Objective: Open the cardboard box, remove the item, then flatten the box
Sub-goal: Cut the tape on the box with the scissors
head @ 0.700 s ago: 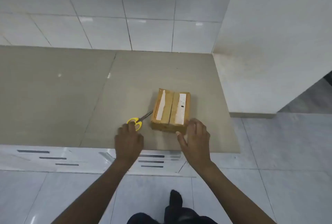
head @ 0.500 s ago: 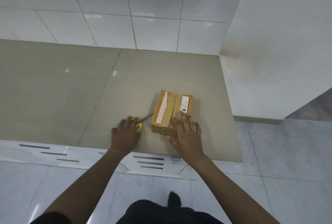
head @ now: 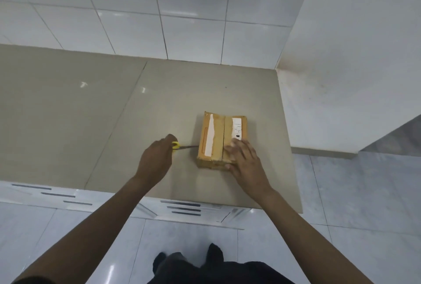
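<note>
Since earlier, right hand had slid onto the cardboard box — fingers flat; left hand curled over yellow scissors on the counter — box still sealed, nothing removed.

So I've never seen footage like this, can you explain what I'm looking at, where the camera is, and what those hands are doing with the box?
There is no machine here. The camera sits on a person's head and looks forward and down, so you see their own two bare arms reaching out from the bottom of the picture. In front of them is a beige stone countertop against a white tiled wall. On it lies a small brown cardboard box, closed, with white labels on top. The right hand lies flat on the box's near right corner, apparently steadying it. The left hand covers the handle of yellow-handled scissors, whose dark blades point toward the box. Whether the fingers have closed on the handle cannot be seen.
</note>
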`<act>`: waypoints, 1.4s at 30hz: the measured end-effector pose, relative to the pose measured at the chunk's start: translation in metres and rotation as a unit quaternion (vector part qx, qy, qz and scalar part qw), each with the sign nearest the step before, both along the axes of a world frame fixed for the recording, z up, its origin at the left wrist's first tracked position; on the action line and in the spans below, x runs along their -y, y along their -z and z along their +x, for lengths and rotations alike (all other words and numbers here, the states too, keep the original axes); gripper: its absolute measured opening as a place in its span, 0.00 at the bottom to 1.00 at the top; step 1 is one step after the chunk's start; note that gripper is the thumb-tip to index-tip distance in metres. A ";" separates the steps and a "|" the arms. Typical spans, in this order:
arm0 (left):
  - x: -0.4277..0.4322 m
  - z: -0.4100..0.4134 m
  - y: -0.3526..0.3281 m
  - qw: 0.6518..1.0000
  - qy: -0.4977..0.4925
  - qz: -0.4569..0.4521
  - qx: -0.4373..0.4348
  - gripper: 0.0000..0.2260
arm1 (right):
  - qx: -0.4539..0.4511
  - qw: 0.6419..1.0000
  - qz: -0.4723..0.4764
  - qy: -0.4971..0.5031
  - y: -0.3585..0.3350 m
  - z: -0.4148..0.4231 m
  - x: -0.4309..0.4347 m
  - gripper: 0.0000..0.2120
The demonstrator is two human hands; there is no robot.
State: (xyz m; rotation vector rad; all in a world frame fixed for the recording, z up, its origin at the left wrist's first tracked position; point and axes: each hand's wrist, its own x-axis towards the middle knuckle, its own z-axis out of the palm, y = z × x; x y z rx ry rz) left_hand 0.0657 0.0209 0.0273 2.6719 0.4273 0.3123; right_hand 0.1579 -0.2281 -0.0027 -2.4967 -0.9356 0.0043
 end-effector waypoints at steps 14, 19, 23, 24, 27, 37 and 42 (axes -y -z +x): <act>-0.033 -0.030 -0.022 0.884 -0.009 -0.467 0.015 0.13 | -0.020 0.999 0.031 -0.016 0.009 0.013 0.004 0.22; -0.011 -0.030 -0.003 0.942 0.009 -0.332 0.043 0.15 | -0.029 0.998 0.045 -0.016 0.011 0.014 0.002 0.21; 0.013 -0.025 0.012 0.961 0.000 -0.248 0.118 0.13 | -0.034 0.998 0.050 -0.015 0.012 0.014 0.002 0.21; 0.019 -0.025 0.015 0.957 -0.006 -0.258 0.131 0.13 | -0.036 0.998 0.051 -0.014 0.012 0.013 0.002 0.21; 0.027 -0.021 0.020 0.941 -0.016 -0.307 0.140 0.14 | -0.042 0.997 0.061 -0.010 0.012 0.013 0.003 0.21; 0.004 -0.002 0.019 0.885 -0.023 -0.457 0.083 0.13 | -0.047 0.998 0.043 -0.024 0.008 0.016 0.007 0.24; 0.029 0.007 0.018 0.889 0.008 -0.453 0.066 0.11 | -0.048 0.998 0.037 -0.024 0.007 0.014 0.005 0.24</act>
